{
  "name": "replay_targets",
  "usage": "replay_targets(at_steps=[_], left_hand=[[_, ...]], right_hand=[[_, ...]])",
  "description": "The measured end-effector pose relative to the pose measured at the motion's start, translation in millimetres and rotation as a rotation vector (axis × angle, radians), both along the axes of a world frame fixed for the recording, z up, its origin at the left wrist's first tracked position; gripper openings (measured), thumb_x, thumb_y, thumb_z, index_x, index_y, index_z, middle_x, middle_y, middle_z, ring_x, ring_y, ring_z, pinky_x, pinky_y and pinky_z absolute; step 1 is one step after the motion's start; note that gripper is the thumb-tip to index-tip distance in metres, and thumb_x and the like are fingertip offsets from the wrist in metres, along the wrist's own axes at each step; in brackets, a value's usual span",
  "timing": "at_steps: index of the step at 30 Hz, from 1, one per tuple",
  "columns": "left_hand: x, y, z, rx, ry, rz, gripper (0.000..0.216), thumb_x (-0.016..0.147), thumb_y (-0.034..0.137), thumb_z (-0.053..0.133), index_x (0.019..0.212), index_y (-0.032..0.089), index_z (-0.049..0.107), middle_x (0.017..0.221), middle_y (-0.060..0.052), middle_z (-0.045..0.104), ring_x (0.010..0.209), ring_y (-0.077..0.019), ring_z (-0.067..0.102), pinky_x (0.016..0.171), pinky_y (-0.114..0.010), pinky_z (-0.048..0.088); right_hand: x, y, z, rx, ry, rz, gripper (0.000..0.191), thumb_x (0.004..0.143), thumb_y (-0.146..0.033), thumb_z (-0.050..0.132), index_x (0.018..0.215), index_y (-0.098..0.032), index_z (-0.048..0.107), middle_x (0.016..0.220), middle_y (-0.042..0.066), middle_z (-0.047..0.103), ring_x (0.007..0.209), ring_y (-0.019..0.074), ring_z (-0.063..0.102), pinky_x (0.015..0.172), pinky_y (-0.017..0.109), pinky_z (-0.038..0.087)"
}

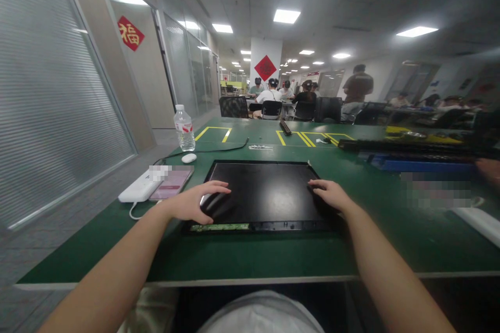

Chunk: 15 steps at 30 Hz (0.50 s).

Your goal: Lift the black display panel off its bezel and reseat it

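Observation:
A flat black screen panel (265,192) lies on the green table (242,255) straight in front of me, with a thin green circuit strip (219,227) along its near edge. My left hand (195,203) rests on the panel's near left corner, fingers spread and curved over the edge. On the right side of the panel lies my right hand (330,195), fingers stretched flat and apart. Neither hand lifts the panel.
A white power bank (138,190) and a phone (172,182) lie left of the panel, with a white mouse (189,157) and a water bottle (184,128) behind. Black and blue long parts (414,153) lie at the right. People sit at desks far back.

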State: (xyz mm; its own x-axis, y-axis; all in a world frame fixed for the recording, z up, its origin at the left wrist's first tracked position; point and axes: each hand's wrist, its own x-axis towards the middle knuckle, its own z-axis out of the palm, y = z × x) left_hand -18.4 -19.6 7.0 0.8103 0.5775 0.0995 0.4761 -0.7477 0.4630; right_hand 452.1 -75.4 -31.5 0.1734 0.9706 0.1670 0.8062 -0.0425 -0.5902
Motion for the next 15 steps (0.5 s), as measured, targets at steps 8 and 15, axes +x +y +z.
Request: replay_targets(at_steps=[8, 15], left_hand=[[-0.9, 1.6, -1.4, -0.015, -0.012, 0.001, 0.082, 0.064, 0.019, 0.078, 0.142, 0.028, 0.055, 0.159, -0.009, 0.042, 0.145, -0.0322, 0.04, 0.12, -0.045, 0.028], [0.4, -1.5, 2.7, -0.047, -0.009, 0.09, 0.073, 0.069, 0.036, 0.08, 0.138, 0.028, 0.06, 0.157, -0.01, 0.045, 0.142, -0.0342, 0.043, 0.118, -0.045, 0.033]], right_hand=[[-1.1, -0.7, -1.7, 0.011, 0.019, -0.022, 0.035, 0.08, -0.019, 0.059, 0.109, -0.022, 0.079, 0.124, 0.005, 0.072, 0.122, 0.0226, 0.063, 0.111, 0.034, 0.041], [-0.2, -0.1, -1.8, 0.029, 0.024, -0.023, 0.031, 0.082, -0.019, 0.059, 0.105, -0.023, 0.08, 0.121, 0.004, 0.073, 0.119, 0.0218, 0.064, 0.109, 0.033, 0.042]])
